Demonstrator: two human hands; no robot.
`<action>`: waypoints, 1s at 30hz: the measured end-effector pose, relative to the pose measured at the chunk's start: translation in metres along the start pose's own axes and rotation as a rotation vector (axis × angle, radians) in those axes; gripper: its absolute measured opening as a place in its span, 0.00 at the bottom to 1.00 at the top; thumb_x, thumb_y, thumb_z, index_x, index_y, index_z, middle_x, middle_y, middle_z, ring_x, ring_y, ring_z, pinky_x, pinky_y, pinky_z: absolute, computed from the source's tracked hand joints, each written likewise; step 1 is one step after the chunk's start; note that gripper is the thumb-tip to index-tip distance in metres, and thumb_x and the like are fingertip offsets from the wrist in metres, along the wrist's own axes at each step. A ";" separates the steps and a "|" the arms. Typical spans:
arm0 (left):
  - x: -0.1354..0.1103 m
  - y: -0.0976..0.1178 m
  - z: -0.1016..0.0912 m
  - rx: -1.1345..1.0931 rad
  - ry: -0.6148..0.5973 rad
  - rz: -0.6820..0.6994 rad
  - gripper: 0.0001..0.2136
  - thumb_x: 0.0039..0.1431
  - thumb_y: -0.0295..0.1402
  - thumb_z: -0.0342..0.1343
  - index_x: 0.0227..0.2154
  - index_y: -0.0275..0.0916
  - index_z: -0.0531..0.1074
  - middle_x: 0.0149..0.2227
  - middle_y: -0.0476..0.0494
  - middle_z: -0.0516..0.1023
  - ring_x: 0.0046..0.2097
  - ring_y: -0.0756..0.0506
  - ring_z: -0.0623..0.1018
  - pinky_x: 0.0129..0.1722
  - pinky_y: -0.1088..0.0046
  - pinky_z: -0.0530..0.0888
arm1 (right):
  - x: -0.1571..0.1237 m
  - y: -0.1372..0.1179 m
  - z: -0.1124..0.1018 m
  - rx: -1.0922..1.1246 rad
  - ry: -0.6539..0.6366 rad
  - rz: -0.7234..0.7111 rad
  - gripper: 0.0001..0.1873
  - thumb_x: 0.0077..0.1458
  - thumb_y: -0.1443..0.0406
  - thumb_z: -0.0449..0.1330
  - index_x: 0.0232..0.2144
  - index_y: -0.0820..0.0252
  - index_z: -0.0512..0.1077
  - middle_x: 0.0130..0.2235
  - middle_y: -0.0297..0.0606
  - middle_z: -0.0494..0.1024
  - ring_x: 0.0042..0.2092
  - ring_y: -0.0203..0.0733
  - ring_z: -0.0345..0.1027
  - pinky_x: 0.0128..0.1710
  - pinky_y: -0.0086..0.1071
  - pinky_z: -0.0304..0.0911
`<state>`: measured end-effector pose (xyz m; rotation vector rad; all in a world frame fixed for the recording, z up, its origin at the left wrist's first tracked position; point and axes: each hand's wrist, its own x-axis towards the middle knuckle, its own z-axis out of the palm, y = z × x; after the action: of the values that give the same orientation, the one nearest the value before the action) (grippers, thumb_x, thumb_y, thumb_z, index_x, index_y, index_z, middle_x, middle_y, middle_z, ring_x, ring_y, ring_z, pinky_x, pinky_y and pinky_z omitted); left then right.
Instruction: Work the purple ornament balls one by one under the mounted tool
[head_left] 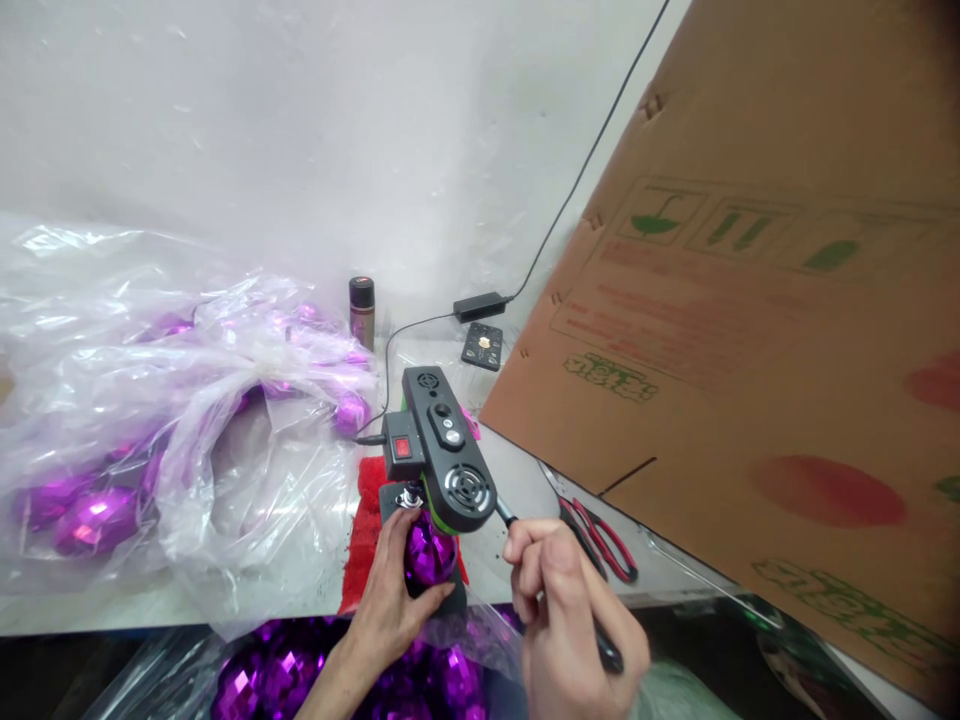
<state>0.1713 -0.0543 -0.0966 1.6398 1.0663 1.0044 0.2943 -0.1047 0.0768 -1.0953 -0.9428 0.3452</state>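
Purple balls (97, 520) on the far left from where I'm watching, bundled in a see-through plastic bag (300, 530) on the desk (514, 465). More shiny balls (289, 680) sit low down, just past the desk's near edge. Can't tell which of those are finished and which are waiting, so I'd call this mid-batch at a guess.

Next is a red cloth (367, 530), then I've got the left hand (390, 605) cupped around one purple ball (431, 555), fingers on one side, thumb on the other, a ball-sized spread. That ball is at the near end of a black machine (450, 450), partly hidden by it; can't see if they touch, so no calling it done.

My right hand (574, 600) is curled tight on a black handle (609, 655) with a metal rod beside the machine. Past it, red-handled cutters (611, 540) lie loose near a big cardboard box (712, 410).
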 end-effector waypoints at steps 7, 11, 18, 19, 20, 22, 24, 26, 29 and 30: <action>0.000 0.003 -0.001 -0.018 -0.030 -0.003 0.37 0.53 0.30 0.67 0.67 0.46 0.62 0.69 0.33 0.67 0.72 0.29 0.66 0.72 0.40 0.62 | 0.000 0.000 0.002 0.019 0.019 -0.013 0.27 0.73 0.60 0.57 0.20 0.59 0.66 0.26 0.33 0.69 0.23 0.31 0.60 0.18 0.28 0.49; 0.000 0.003 -0.001 -0.002 -0.024 -0.002 0.38 0.52 0.28 0.67 0.66 0.46 0.62 0.69 0.33 0.67 0.72 0.29 0.67 0.72 0.39 0.63 | 0.000 0.000 0.003 0.022 0.027 0.008 0.27 0.73 0.59 0.57 0.19 0.59 0.66 0.26 0.34 0.70 0.22 0.30 0.59 0.18 0.28 0.49; 0.002 0.005 -0.002 -0.001 -0.039 -0.016 0.38 0.52 0.30 0.67 0.66 0.46 0.63 0.69 0.33 0.68 0.72 0.29 0.67 0.72 0.40 0.63 | -0.001 0.001 0.003 0.036 0.033 0.012 0.27 0.72 0.59 0.58 0.19 0.59 0.66 0.26 0.34 0.71 0.22 0.30 0.60 0.18 0.28 0.49; 0.002 0.006 -0.003 -0.001 -0.047 -0.019 0.38 0.52 0.31 0.67 0.66 0.45 0.62 0.69 0.33 0.67 0.72 0.29 0.67 0.72 0.40 0.63 | -0.001 0.002 0.004 0.038 0.038 0.008 0.27 0.72 0.59 0.58 0.19 0.59 0.67 0.26 0.34 0.71 0.22 0.30 0.60 0.18 0.28 0.49; 0.003 0.007 -0.003 -0.003 -0.052 -0.020 0.38 0.52 0.31 0.67 0.66 0.45 0.62 0.69 0.33 0.67 0.72 0.29 0.67 0.72 0.39 0.62 | -0.001 0.002 0.004 0.040 0.046 0.004 0.27 0.72 0.59 0.58 0.19 0.59 0.67 0.25 0.34 0.71 0.22 0.31 0.61 0.18 0.27 0.49; 0.003 0.009 -0.004 -0.011 -0.046 -0.028 0.38 0.52 0.31 0.67 0.66 0.44 0.62 0.69 0.33 0.68 0.72 0.30 0.67 0.72 0.40 0.62 | -0.001 0.001 0.005 0.042 0.059 -0.005 0.27 0.72 0.60 0.59 0.19 0.60 0.67 0.25 0.34 0.71 0.22 0.31 0.61 0.18 0.27 0.49; 0.004 0.011 -0.005 -0.025 -0.019 -0.053 0.38 0.51 0.32 0.68 0.66 0.44 0.63 0.68 0.33 0.69 0.71 0.29 0.69 0.72 0.40 0.63 | 0.000 0.001 0.006 0.045 0.067 -0.012 0.27 0.72 0.60 0.59 0.19 0.60 0.67 0.24 0.34 0.71 0.22 0.31 0.61 0.18 0.27 0.48; 0.004 0.013 -0.007 -0.043 0.010 -0.103 0.38 0.50 0.34 0.69 0.65 0.43 0.64 0.67 0.33 0.71 0.69 0.28 0.71 0.71 0.40 0.65 | 0.000 0.001 0.007 0.047 0.070 -0.009 0.27 0.72 0.60 0.59 0.19 0.60 0.67 0.24 0.34 0.71 0.22 0.31 0.61 0.17 0.27 0.49; 0.003 0.013 -0.010 -0.077 0.054 -0.174 0.38 0.49 0.37 0.70 0.64 0.43 0.65 0.65 0.34 0.74 0.67 0.28 0.74 0.69 0.41 0.67 | 0.001 0.001 0.007 0.042 0.071 -0.007 0.27 0.72 0.60 0.59 0.19 0.60 0.67 0.24 0.34 0.70 0.22 0.31 0.61 0.18 0.27 0.50; 0.002 0.012 -0.012 -0.089 0.066 -0.187 0.38 0.49 0.37 0.70 0.64 0.43 0.66 0.64 0.34 0.75 0.66 0.28 0.74 0.69 0.41 0.67 | 0.001 0.001 0.007 0.040 0.070 -0.008 0.27 0.72 0.60 0.59 0.19 0.60 0.67 0.24 0.34 0.70 0.22 0.31 0.61 0.18 0.27 0.50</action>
<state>0.1631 -0.0522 -0.0820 1.4153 1.1787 0.9735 0.2891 -0.0994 0.0770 -1.0606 -0.8751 0.3159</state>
